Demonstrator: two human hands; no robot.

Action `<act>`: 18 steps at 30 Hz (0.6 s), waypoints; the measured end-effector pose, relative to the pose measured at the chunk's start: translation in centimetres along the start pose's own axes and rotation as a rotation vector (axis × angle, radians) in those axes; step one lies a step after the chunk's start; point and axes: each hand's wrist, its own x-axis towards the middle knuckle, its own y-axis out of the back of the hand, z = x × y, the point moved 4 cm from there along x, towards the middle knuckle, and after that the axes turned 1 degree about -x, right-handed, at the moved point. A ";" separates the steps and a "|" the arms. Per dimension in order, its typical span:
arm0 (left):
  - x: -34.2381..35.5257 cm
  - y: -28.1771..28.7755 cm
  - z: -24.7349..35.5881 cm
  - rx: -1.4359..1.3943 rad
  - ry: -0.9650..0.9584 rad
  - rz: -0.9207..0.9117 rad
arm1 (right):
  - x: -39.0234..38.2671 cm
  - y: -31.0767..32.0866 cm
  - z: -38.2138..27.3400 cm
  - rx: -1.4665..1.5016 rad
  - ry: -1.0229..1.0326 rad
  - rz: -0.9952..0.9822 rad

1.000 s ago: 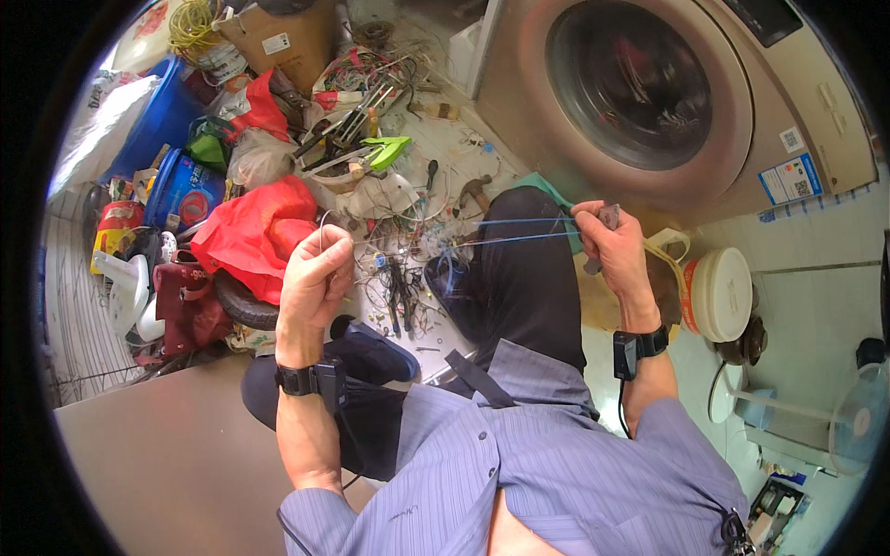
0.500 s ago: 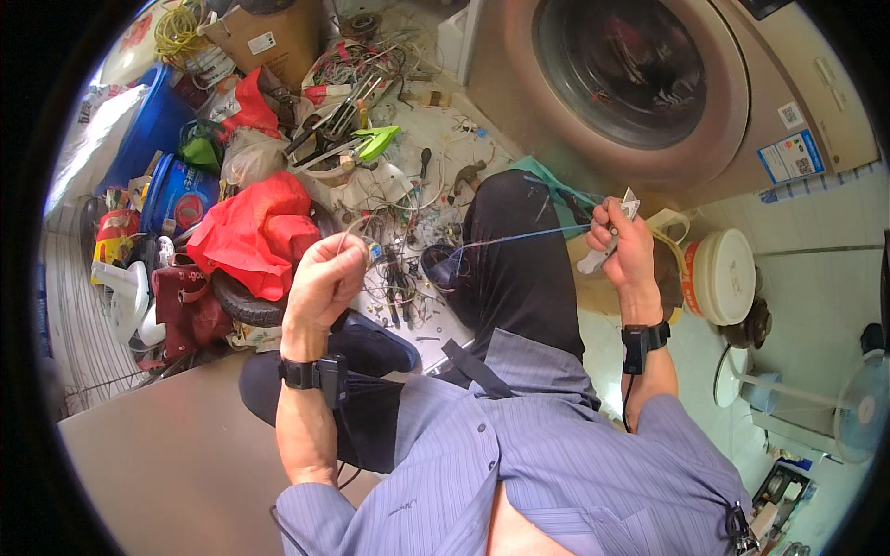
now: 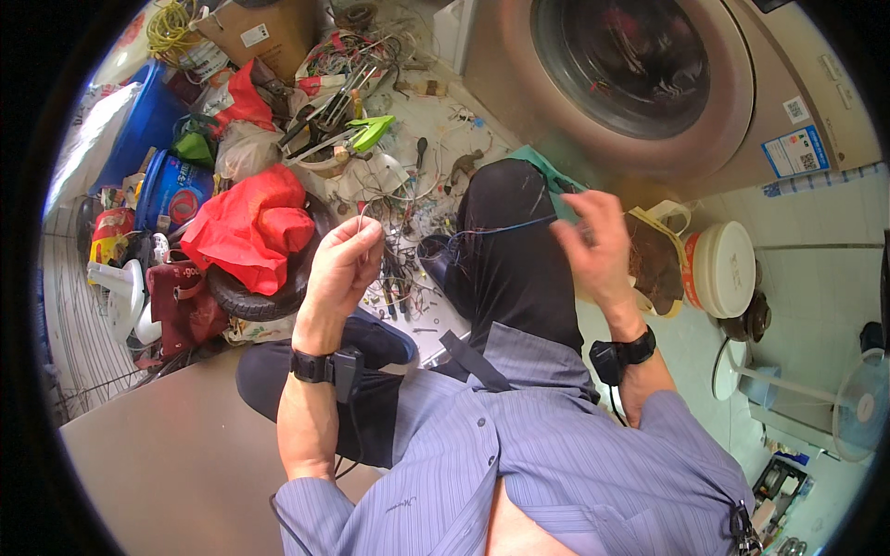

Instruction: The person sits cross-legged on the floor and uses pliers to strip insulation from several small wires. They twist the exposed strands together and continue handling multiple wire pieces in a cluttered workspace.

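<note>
My left hand [image 3: 350,259] is closed in a pinch over the cluttered floor, with a thin pale wire [image 3: 367,209] looping out of its fingertips. A thin blue wire [image 3: 505,228] runs across my dark trouser leg and ends close to the fingers of my right hand [image 3: 598,243]. That right hand is smeared by motion; whether it grips the wire or anything else does not show. Beneath my hands lie wire scraps and pliers with dark blue handles [image 3: 397,295].
A washing machine [image 3: 640,93] stands ahead on the right. To the left are a red bag [image 3: 250,232] on a black tyre [image 3: 255,301], a blue bucket [image 3: 171,195] and a cardboard box [image 3: 264,37]. On the right sits a lidded white bucket [image 3: 723,269].
My right hand has moved left and down, and the silver utility knife it held no longer shows. The blue wire has gone slacker. My left hand has shifted slightly right, still pinched.
</note>
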 end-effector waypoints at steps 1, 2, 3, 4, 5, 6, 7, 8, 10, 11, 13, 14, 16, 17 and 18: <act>0.0 -0.1 0.1 0.003 -0.007 0.002 | -0.1 -0.6 -1.1 -0.061 0.076 -0.131; 0.0 -0.2 0.4 -0.040 -0.007 -0.015 | 0.2 -0.9 -1.9 -0.057 0.131 -0.114; -0.1 -0.2 0.7 -0.042 -0.025 -0.002 | 0.4 -1.5 -2.3 -0.068 0.148 -0.141; -0.2 -0.1 1.0 -0.050 -0.043 0.018 | 0.7 -1.9 -2.5 -0.080 0.166 -0.176; -0.4 0.0 1.3 -0.066 -0.059 0.023 | 1.0 -2.1 -2.7 -0.089 0.216 -0.185; -0.5 0.2 1.7 -0.068 -0.077 0.008 | 1.1 -2.2 -2.7 -0.103 0.256 -0.200; -0.7 0.5 2.0 -0.010 -0.085 0.030 | 1.3 -2.2 -2.6 -0.109 0.315 -0.195; -0.8 0.8 2.2 0.040 -0.093 0.048 | 1.5 -2.1 -2.4 -0.110 0.322 -0.211; -1.0 1.6 2.6 0.236 -0.137 0.146 | 1.7 -1.8 -2.1 -0.083 0.366 -0.212; -1.1 1.9 3.0 0.418 -0.228 0.239 | 1.8 -1.6 -2.2 -0.072 0.400 -0.218; -1.4 2.4 4.1 0.781 -0.347 0.502 | 2.1 -1.4 -2.6 -0.039 0.472 -0.220; -1.5 2.6 4.8 0.729 -0.377 0.511 | 2.3 -1.3 -2.9 -0.027 0.504 -0.220; -1.8 2.4 5.9 0.508 -0.400 0.430 | 2.9 -1.2 -3.6 -0.001 0.567 -0.220; -2.0 2.1 6.4 0.402 -0.379 0.394 | 3.1 -1.3 -4.0 0.010 0.577 -0.239; -2.1 1.5 6.6 0.359 -0.348 0.338 | 3.3 -1.4 -4.5 0.024 0.586 -0.257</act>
